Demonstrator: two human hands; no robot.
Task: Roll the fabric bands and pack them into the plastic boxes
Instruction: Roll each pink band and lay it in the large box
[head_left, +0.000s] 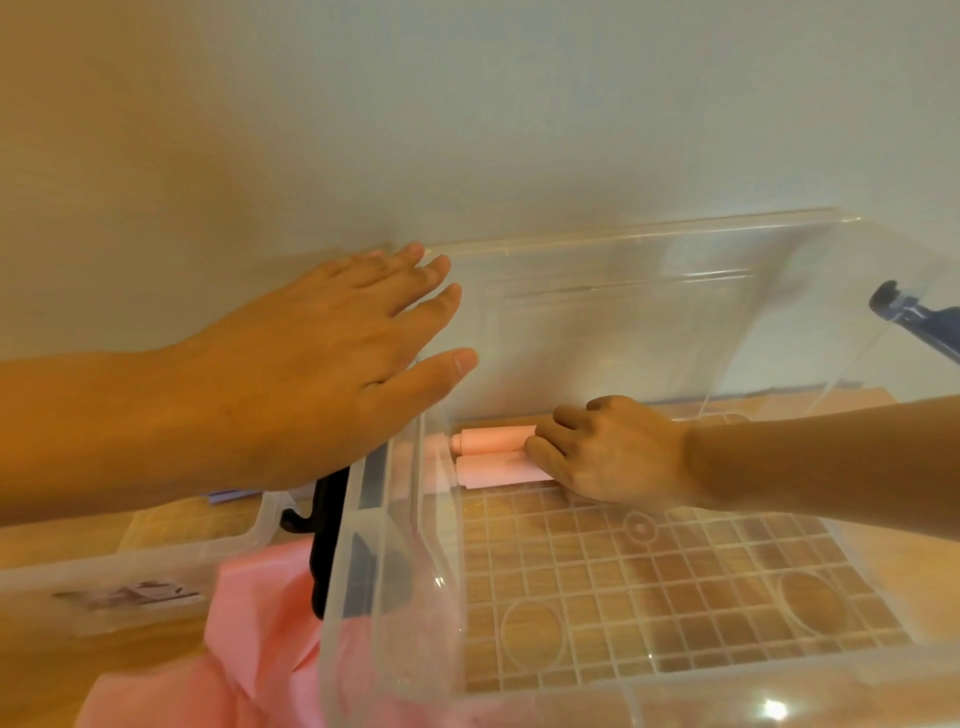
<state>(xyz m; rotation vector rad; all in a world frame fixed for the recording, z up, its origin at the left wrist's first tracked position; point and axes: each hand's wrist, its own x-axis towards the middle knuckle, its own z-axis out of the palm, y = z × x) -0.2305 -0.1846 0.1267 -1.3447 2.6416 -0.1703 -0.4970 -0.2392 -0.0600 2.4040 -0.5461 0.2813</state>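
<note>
Your right hand (613, 452) is inside the large clear plastic box (675, 597), at its far left corner, with the fingers (540, 444) curled over the right ends of the rolled pink fabric bands (493, 439). These are two rolls, lying side by side on the gridded floor, touching each other and hard against the left wall. I cannot tell whether you grip one roll or both. Your left hand (311, 358) is spread flat, fingers straight and holding nothing, at the upper left wall of the box, seemingly steadying it. Judged step: seating a roll in the first row; packing has barely begun, as most of the floor is bare. Loose pink fabric (260, 649) lies unrolled on the wooden bench (52, 675) just outside the near left wall, beside the black latch (324, 545). A second clear plastic box (156, 551) stands further left. The next move calls for letting go without the roll springing loose, withdrawing the right hand over the rim, then taking the loose fabric for rolling.
</note>
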